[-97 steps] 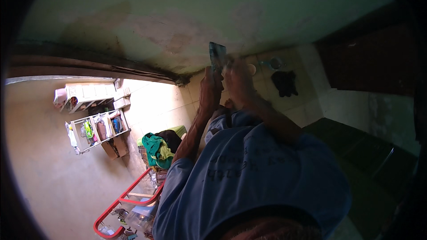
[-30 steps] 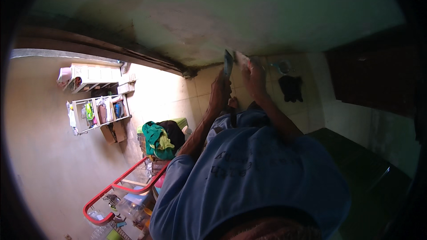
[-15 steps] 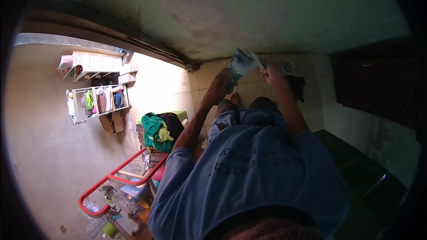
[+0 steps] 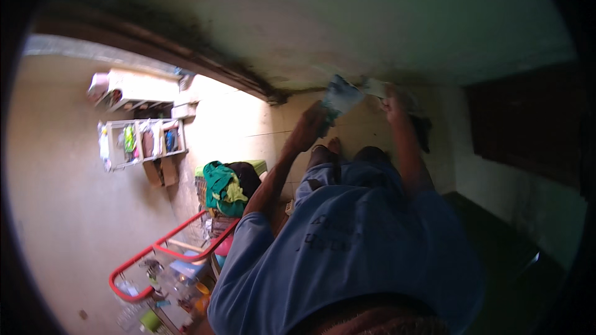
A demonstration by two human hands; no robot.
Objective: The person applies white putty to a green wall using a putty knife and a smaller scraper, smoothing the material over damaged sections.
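My left hand is closed around the lower end of a wide putty knife, its greyish-blue blade tilted up and smeared with pale paste. To the right, my right hand grips a smaller, pale putty knife. A narrow gap lies between the two blades. Both are close to the foot of the green wall, which has pale patches and dark stains. The handles are mostly hidden by my fingers, and the picture is slightly blurred.
Beneath my hands is a tiled floor. A dark object lies beside my right forearm. Left stand a pile of clothes, a red-framed rack with household items and a white shelf. A dark wooden panel is at right.
My right hand has drawn its smaller putty knife rightward, away from the wide blade it was against. The left hand keeps its hold, and the whole view has shifted slightly.
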